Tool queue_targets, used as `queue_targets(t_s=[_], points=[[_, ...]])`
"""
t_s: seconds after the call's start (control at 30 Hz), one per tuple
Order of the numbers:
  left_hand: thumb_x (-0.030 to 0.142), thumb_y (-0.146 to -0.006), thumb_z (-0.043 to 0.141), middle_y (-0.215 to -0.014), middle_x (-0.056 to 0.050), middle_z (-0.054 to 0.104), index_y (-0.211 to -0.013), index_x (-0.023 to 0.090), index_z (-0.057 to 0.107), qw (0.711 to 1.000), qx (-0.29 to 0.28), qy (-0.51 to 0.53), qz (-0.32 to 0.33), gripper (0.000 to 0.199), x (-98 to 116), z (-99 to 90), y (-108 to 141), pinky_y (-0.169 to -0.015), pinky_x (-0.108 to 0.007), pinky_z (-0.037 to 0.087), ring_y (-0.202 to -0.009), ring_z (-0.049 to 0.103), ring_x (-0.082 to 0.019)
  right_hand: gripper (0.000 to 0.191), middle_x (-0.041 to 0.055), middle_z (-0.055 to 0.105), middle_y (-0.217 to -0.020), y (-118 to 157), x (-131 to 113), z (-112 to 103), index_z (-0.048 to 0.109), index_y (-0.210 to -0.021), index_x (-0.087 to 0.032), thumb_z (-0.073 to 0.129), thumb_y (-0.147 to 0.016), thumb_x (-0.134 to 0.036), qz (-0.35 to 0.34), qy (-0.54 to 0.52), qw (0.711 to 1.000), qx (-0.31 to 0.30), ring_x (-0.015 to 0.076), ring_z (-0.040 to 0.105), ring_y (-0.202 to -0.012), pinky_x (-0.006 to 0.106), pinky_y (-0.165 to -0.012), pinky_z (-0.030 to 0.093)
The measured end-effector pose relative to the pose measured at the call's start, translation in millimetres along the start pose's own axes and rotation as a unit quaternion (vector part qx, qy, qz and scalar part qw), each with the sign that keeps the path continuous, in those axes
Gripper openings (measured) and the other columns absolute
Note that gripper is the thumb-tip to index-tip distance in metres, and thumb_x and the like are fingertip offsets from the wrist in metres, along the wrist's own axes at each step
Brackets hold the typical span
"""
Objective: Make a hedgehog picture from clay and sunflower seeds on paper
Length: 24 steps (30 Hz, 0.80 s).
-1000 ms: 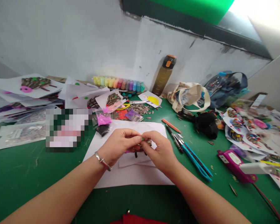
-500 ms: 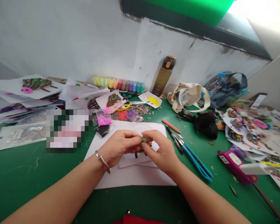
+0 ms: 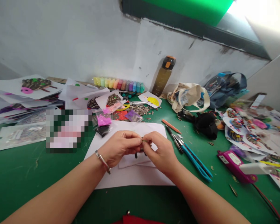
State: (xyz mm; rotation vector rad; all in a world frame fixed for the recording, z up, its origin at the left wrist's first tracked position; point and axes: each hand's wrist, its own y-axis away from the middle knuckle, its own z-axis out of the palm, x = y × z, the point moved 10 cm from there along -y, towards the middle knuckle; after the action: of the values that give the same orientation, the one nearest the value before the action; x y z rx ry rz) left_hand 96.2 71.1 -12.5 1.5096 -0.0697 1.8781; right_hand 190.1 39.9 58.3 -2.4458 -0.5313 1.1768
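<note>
Small green piece, mid-frame above a white paper sheet, sits in a tight pinch between the fingertips of left hand and right hand, both nearly closed on it. Metal bangle circles the left wrist. Sunflower seeds lie at 12 o'clock from the hands, blue-handled tool at 3 o'clock.

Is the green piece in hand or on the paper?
In hand: the green piece sits between the left hand and right hand, above the paper.
</note>
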Motion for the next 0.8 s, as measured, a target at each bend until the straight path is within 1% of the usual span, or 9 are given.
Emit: queue_targets(t_s=[0.07, 0.1, 0.17, 0.23, 0.33, 0.5, 0.63, 0.8], points=[[0.026, -0.073, 0.073, -0.066, -0.001, 0.059, -0.073, 0.012, 0.065, 1.000, 0.003, 0.009, 0.000, 0.016, -0.1, -0.9, -0.3, -0.061, -0.021, 0.044, -0.060, 0.054, -0.009, 0.010, 0.0011, 0.061, -0.079, 0.8, -0.2, 0.7, 0.060, -0.087, -0.020, 0.055, -0.084, -0.012, 0.000, -0.007, 1.000, -0.004, 0.0136, 0.057, -0.072, 0.026, -0.067, 0.045], [0.027, -0.073, 0.073, -0.066, 0.000, 0.059, -0.073, 0.012, 0.064, 1.000, 0.003, 0.017, -0.002, 0.017, -0.4, -1.6, -0.3, -0.060, -0.021, 0.043, -0.059, 0.053, -0.008, 0.012, 0.0016, 0.061, -0.082, 1.2, -0.1, 0.9, 0.060, -0.093, -0.020, 0.056, -0.084, -0.014, 0.000, -0.014, 1.000, -0.007, 0.0138, 0.057, -0.073, 0.027, -0.068, 0.046], [0.031, -0.074, 0.073, -0.066, 0.000, 0.058, -0.074, 0.012, 0.063, 0.999, -0.003, 0.036, -0.008, 0.021, -1.3, -2.1, 0.0, -0.060, -0.021, 0.043, -0.059, 0.052, -0.008, 0.024, 0.0028, 0.062, -0.090, 1.6, 0.0, 0.8, 0.058, -0.108, -0.022, 0.059, -0.084, -0.017, -0.002, -0.026, 1.000, -0.011, 0.0141, 0.058, -0.075, 0.028, -0.072, 0.048], [0.033, -0.074, 0.074, -0.067, 0.000, 0.058, -0.075, 0.012, 0.063, 0.998, -0.013, 0.051, -0.020, 0.023, -2.9, -2.1, 0.4, -0.059, -0.020, 0.042, -0.059, 0.052, -0.008, 0.029, 0.0035, 0.063, -0.094, 1.6, -0.8, 1.4, 0.056, -0.114, -0.023, 0.059, -0.086, -0.018, -0.007, -0.033, 0.999, -0.021, 0.0143, 0.059, -0.078, 0.028, -0.074, 0.049], [0.034, -0.072, 0.076, -0.068, -0.001, 0.058, -0.076, 0.012, 0.063, 0.998, -0.020, 0.056, -0.035, 0.026, -5.0, -2.4, 0.6, -0.058, -0.019, 0.042, -0.059, 0.053, -0.007, 0.020, 0.0038, 0.063, -0.094, 1.2, -2.4, 2.9, 0.060, -0.108, -0.022, 0.057, -0.088, -0.017, -0.014, -0.036, 0.999, -0.037, 0.0144, 0.059, -0.080, 0.028, -0.075, 0.048], [0.035, -0.071, 0.077, -0.068, -0.001, 0.058, -0.076, 0.012, 0.064, 0.997, -0.028, 0.058, -0.042, 0.027, -6.3, -1.0, -0.5, -0.058, -0.018, 0.041, -0.060, 0.053, -0.007, 0.017, 0.0034, 0.064, -0.089, -0.3, -2.2, 0.7, 0.062, -0.104, -0.021, 0.059, -0.087, -0.017, -0.008, -0.034, 0.999, -0.030, 0.0137, 0.059, -0.077, 0.027, -0.073, 0.048], [0.037, -0.070, 0.078, -0.070, -0.001, 0.060, -0.076, 0.013, 0.063, 0.997, -0.029, 0.060, -0.045, 0.029, -6.1, -0.2, 0.4, -0.060, -0.019, 0.041, -0.062, 0.054, -0.007, 0.010, 0.0025, 0.066, -0.083, -0.5, -1.7, 2.0, 0.064, -0.095, -0.021, 0.058, -0.088, -0.019, -0.004, -0.026, 0.999, -0.032, 0.0146, 0.060, -0.078, 0.027, -0.072, 0.047], [0.037, -0.069, 0.078, -0.070, 0.000, 0.060, -0.075, 0.013, 0.064, 0.998, -0.029, 0.027, -0.049, 0.028, -5.6, 2.2, 2.7, -0.059, -0.020, 0.042, -0.060, 0.052, -0.007, 0.011, 0.0021, 0.069, -0.084, 0.4, 5.4, -0.3, 0.065, -0.091, -0.022, 0.054, -0.089, -0.020, 0.024, -0.017, 0.999, -0.021, 0.0146, 0.062, -0.076, 0.026, -0.071, 0.048]])
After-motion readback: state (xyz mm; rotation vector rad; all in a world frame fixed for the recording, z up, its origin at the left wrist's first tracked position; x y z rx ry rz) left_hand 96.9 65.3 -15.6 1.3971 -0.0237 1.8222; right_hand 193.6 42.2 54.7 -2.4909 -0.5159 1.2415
